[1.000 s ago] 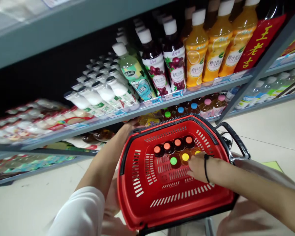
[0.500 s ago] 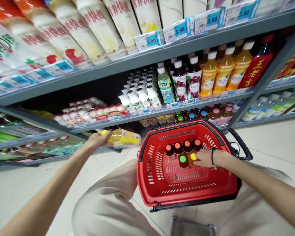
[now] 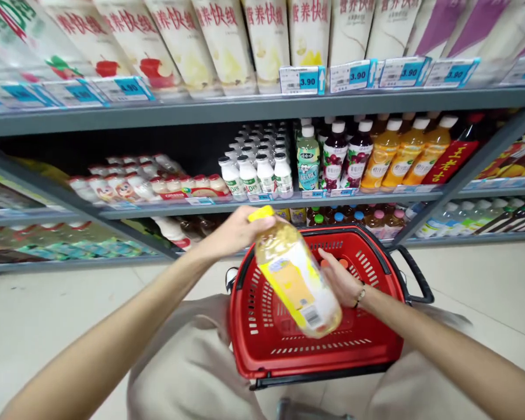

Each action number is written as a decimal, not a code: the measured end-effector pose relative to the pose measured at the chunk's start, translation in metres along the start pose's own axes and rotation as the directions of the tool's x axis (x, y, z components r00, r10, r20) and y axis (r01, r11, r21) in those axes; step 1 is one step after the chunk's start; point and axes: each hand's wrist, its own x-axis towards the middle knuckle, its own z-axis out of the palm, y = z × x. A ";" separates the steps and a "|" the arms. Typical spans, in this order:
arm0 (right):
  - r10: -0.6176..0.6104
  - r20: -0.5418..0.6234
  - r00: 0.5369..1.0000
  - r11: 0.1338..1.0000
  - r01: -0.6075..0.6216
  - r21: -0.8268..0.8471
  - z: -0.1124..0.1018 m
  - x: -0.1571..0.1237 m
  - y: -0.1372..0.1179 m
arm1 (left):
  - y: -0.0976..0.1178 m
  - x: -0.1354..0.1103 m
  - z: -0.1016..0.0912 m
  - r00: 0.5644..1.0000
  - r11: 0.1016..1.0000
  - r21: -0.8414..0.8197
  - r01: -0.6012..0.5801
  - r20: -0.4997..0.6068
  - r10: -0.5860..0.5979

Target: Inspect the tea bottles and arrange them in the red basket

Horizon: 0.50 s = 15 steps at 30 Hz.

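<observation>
My left hand [image 3: 240, 230] grips the yellow cap of a large plastic drink bottle [image 3: 300, 280] with pale yellow liquid and a yellow-white label. The bottle hangs tilted over the red shopping basket [image 3: 249, 364], its base toward the lower right. My right hand [image 3: 341, 280] is inside the basket beside the bottle, fingers stretched out and partly hidden by it; whether they touch it I cannot tell. Orange bottle caps [image 3: 343, 263] show behind that hand, the rest of those bottles being covered.
Ahead, a grey shelf [image 3: 262, 105] holds white milk drink bottles [image 3: 266, 52] above and juice bottles [image 3: 380, 157] below. Small white yogurt drinks [image 3: 247, 175] stand in the middle. The basket's black handle [image 3: 415, 274] sticks out right.
My left hand has brought the yellow-capped bottle rightward over the basket. My right hand has let go of a smaller yellow-capped bottle in the basket and opened. The view has shifted and levelled.
</observation>
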 end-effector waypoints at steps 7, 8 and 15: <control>0.066 -0.370 0.927 0.902 0.103 0.420 0.013 -0.020 0.008 | -0.056 0.067 0.060 0.993 0.918 -0.392 0.065 0.116 -0.020; 0.061 -0.387 0.920 0.904 0.114 0.413 0.014 -0.021 0.011 | -0.061 0.067 0.063 0.989 0.896 -0.440 0.057 0.148 0.010; -0.014 -0.490 0.872 0.974 0.123 0.191 0.008 -0.022 0.012 | -0.063 0.045 0.061 0.953 0.874 -0.477 -0.089 0.213 0.214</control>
